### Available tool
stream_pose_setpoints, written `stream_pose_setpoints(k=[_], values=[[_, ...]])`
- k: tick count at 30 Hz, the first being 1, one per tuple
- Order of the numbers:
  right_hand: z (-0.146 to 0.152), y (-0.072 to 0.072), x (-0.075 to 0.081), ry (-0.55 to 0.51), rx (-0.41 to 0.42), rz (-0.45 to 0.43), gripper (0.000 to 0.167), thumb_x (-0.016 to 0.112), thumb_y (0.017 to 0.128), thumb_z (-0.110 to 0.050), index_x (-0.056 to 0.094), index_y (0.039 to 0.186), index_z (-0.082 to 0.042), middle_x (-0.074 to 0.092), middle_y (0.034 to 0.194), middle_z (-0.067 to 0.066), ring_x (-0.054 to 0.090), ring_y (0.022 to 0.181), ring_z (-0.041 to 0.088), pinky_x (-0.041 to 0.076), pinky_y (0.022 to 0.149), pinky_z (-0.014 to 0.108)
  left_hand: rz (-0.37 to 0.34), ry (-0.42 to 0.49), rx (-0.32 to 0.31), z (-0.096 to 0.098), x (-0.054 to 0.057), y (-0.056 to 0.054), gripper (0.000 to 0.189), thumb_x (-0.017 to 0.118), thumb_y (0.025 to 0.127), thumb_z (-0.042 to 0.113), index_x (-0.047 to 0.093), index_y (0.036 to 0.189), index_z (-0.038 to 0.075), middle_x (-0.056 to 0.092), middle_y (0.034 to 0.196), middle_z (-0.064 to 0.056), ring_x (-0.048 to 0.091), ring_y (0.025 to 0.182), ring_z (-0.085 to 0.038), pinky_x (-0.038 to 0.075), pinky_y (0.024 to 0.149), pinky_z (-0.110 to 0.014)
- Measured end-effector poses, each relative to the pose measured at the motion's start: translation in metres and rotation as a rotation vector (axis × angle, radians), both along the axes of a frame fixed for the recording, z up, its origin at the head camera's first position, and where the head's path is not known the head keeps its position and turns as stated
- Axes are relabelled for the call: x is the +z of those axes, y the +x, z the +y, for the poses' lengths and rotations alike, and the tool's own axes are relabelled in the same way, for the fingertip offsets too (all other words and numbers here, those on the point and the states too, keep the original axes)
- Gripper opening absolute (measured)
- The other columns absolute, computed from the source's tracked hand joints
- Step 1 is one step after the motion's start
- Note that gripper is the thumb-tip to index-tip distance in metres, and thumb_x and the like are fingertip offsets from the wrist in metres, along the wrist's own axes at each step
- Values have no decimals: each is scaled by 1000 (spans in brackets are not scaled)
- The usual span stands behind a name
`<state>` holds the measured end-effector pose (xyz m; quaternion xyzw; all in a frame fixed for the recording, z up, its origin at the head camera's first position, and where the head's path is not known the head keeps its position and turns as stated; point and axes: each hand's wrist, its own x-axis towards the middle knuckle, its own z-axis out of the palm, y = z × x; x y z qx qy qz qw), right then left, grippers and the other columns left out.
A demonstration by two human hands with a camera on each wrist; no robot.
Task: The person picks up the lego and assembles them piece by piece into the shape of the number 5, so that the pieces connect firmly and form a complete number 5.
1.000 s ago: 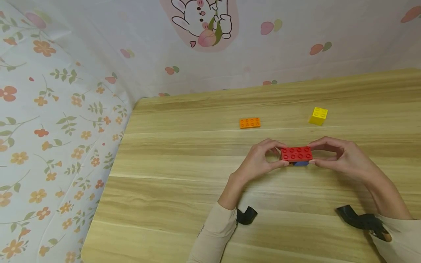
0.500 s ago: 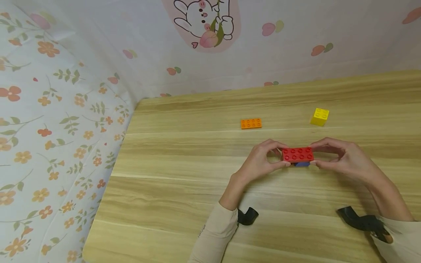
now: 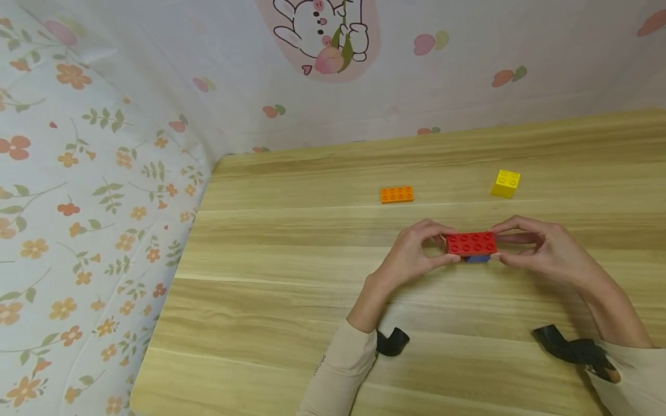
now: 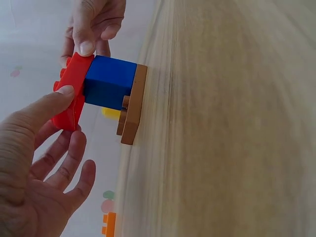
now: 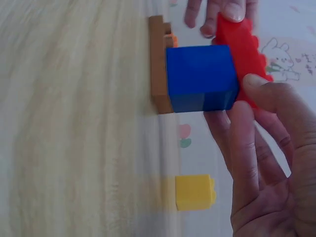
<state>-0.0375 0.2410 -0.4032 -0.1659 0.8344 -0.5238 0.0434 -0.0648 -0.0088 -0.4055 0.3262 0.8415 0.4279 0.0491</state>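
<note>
A red eight-stud building brick is pinched at its two short ends, by my left hand on one side and my right hand on the other. Right under it is a blue brick, mostly covered by the red one in the head view. The blue brick stands on one half of a flat brown brick, which lies on the table; the brown studs left uncovered face the left-hand side. In the right wrist view, the red brick's underside is at the top of the blue brick.
An orange flat brick lies farther back on the wooden table. To its right is a yellow four-stud brick. Black curved pieces show beside both sleeves. A patterned cloth hangs behind the table.
</note>
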Motion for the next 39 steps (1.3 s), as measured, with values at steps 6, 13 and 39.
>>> stream_pose_setpoints(k=[6, 13, 39], values=[[1, 0, -2, -4, 5, 6, 42, 76, 71, 9, 65, 107, -7, 61, 107, -6, 60, 91, -3, 53, 58, 23, 1, 6, -3, 2, -1, 1, 38, 78, 77, 18, 67, 112, 9, 62, 101, 3, 55, 81, -1, 43, 77, -11], [1, 0, -2, 8, -5, -6, 41, 76, 71, 7, 65, 108, -9, 61, 107, -5, 60, 92, -4, 53, 57, 23, -35, 32, 3, 1, -3, 1, 38, 78, 77, 17, 66, 112, 10, 61, 100, 3, 57, 81, -2, 44, 77, -12], [-2, 2, -4, 10, -51, -47, 41, 78, 69, 6, 66, 105, -8, 64, 105, -7, 60, 91, -2, 53, 58, 22, -174, 142, 6, 0, -11, 1, 37, 77, 77, 17, 66, 112, 9, 65, 101, 4, 58, 82, -2, 47, 78, -16]])
